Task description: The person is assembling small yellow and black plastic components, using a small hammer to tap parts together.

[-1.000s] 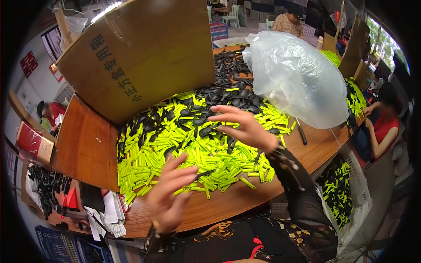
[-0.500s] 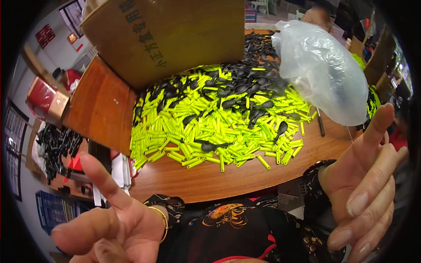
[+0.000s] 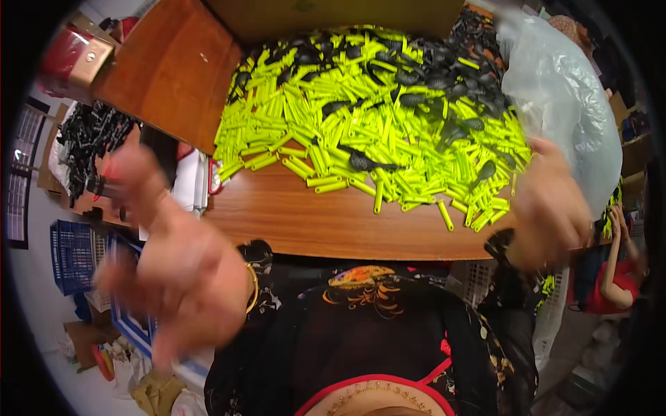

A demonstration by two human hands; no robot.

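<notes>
A heap of lime-green stick-like plastic pieces (image 3: 326, 139), some with a hole at one end, covers much of the wooden table (image 3: 333, 229). Black spoon-shaped pieces (image 3: 364, 163) are scattered over and among them. My left hand (image 3: 191, 267) hovers in front of the table's left side, fingers apart and smeared by motion, with nothing seen in it. At the heap's right edge, by the large translucent plastic bag (image 3: 562, 90), is my right hand (image 3: 551, 208). It is blurred with its back up, and its fingers are mostly hidden, so I cannot tell whether it holds anything.
A cardboard panel (image 3: 333, 17) rises behind the heap, and a wooden board (image 3: 166, 76) leans at its left. Black parts (image 3: 94, 139) pile up farther left, above a blue crate (image 3: 69, 256). At the far right another person in red (image 3: 614, 277) has raised hands.
My view has tipped downward, so the table sits higher. My right hand has turned from an open, raised palm to back-up beside the heap. My left hand has shifted and blurred.
</notes>
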